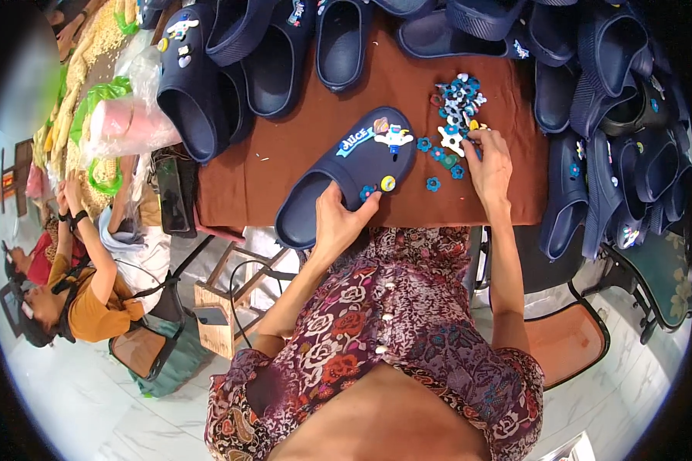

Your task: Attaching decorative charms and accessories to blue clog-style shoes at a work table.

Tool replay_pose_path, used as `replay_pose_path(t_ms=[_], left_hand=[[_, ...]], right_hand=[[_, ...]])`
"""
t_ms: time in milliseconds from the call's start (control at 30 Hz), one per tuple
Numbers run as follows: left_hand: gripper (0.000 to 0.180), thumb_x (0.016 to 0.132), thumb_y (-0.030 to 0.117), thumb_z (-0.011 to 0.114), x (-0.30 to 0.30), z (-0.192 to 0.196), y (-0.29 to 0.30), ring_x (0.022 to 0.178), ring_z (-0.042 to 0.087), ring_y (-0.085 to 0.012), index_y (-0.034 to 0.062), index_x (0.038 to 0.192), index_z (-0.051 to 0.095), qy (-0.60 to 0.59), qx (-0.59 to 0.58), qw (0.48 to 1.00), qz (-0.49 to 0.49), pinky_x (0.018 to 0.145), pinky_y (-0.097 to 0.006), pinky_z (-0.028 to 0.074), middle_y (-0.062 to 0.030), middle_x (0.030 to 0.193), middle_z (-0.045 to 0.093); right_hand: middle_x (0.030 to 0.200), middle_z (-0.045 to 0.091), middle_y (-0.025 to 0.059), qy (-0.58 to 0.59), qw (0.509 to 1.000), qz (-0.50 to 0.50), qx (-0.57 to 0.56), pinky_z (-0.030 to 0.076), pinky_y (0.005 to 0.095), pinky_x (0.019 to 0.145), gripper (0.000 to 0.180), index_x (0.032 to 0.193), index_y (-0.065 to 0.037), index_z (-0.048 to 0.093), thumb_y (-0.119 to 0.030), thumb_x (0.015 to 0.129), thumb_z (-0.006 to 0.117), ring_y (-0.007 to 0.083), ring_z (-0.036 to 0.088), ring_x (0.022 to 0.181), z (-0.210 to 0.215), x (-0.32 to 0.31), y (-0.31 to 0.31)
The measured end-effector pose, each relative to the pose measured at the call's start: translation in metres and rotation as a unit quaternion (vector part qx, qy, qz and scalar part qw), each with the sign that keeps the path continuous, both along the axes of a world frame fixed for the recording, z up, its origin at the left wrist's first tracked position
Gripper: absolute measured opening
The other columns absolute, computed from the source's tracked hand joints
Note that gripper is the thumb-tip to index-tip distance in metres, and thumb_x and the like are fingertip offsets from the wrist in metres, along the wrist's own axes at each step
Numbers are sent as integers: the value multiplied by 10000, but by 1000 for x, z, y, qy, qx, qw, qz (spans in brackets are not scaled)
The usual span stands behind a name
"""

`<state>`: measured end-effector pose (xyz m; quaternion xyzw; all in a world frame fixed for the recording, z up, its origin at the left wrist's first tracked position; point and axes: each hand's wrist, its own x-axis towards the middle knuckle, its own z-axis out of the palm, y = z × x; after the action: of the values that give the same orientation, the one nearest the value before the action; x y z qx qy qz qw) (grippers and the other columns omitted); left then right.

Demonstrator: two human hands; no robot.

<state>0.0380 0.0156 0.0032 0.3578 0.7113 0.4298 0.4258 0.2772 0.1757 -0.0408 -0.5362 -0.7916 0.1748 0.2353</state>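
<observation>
A navy clog (327,165) lies at a slant on the brown cloth, its toe pointing to the far right. My left hand (340,223) grips its near side, thumb on the upper beside a blue flower charm (367,192) and fingers into the foot opening. The upper also bears a round yellow charm (387,184), a white figure charm (394,138) and a light-blue lettered charm (354,141). My right hand (487,165) is at the charm pile (461,100), thumb and fingers curled together beside a white charm (450,140). Whatever they pinch is hidden.
Navy clogs (269,69) crowd the table's far edge, and more are stacked along the right (567,196). A pink roll in clear plastic (119,119) is at the left. Beyond it sits a person in an orange shirt (96,307). An orange-seated chair (565,346) stands at the right.
</observation>
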Motion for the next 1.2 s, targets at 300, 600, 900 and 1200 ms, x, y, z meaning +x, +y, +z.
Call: replay_pose_path(t_ms=[300,600,900,1200], left_hand=[[249,834,98,713,8,3,3,829,653,-136,-83,997,660,77,21,996,31,771,-298,515,-105,893,729],[236,832,79,721,-4,-9,-3,848,617,-72,-49,1023,664,-42,32,999,-13,771,-235,495,-33,966,703],[249,831,67,709,-7,-16,-8,868,622,-79,-55,1040,651,-49,19,999,-14,788,-243,500,-36,968,697],[255,834,66,718,-11,-18,-8,895,632,-99,-57,1050,663,-71,17,997,-19,829,-261,499,-56,1014,704]], right_hand=[[929,608,149,93,993,-2,-75,480,424,789,117,1033,-54,621,-87,924,598,342,604,924,25,-21,-21],[949,566,126,154,936,284,-136,477,401,794,170,1069,-56,632,-51,902,598,310,598,933,51,-67,-53],[977,626,105,149,905,381,-117,486,388,818,198,1057,-24,641,-84,868,648,298,599,928,51,-81,-50],[912,597,80,126,913,379,-82,482,391,781,127,926,-32,632,-95,824,673,287,591,881,47,-82,-44]])
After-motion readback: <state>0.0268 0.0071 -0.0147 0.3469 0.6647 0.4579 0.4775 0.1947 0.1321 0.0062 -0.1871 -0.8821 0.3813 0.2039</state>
